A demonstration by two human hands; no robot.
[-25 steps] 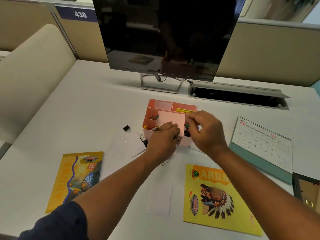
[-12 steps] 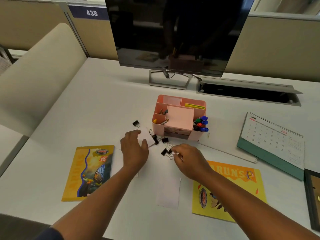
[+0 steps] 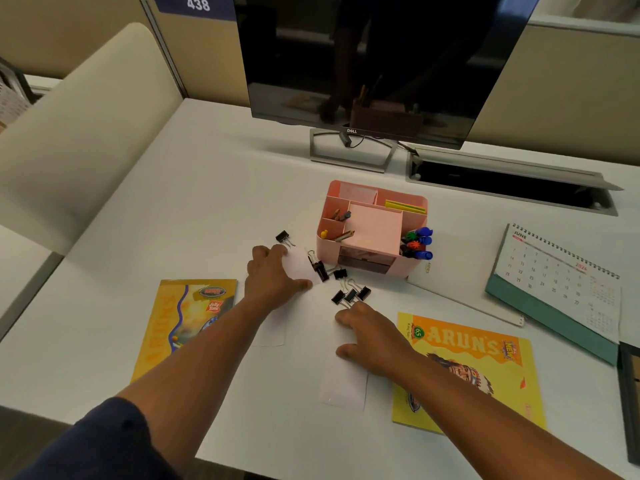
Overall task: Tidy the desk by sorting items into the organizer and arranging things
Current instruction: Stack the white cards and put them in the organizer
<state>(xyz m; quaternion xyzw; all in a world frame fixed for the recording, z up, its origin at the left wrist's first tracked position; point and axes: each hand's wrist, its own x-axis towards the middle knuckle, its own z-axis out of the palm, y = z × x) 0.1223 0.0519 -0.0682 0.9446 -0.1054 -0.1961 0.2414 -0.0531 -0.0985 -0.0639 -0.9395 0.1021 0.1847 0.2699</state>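
A pink organizer (image 3: pixel 325 250) stands mid-desk with pencils, a pink note pad, yellow strips and coloured markers (image 3: pixel 418 242) in it. Black binder clips lie loose in front of it: one (image 3: pixel 282 236) at the far left, two (image 3: pixel 320 269) near the organizer's front corner, and a cluster of three (image 3: pixel 350 295). My left hand (image 3: pixel 273 280) rests flat on a white paper slip (image 3: pixel 298 266) beside the two clips. The fingertips of my right hand (image 3: pixel 375 339) touch the wire handles of the cluster. I cannot see either hand gripping anything.
Two more white slips (image 3: pixel 343 388) lie near the front edge. A yellow book (image 3: pixel 183 323) lies left, another (image 3: pixel 467 372) right. A desk calendar (image 3: pixel 561 285) and white ruler (image 3: pixel 467 303) are at the right, a monitor (image 3: pixel 381 64) behind.
Both hands left the organizer and came down to the desk in front of it. My left hand has settled onto the paper slip; my right hand stays at the clip cluster.
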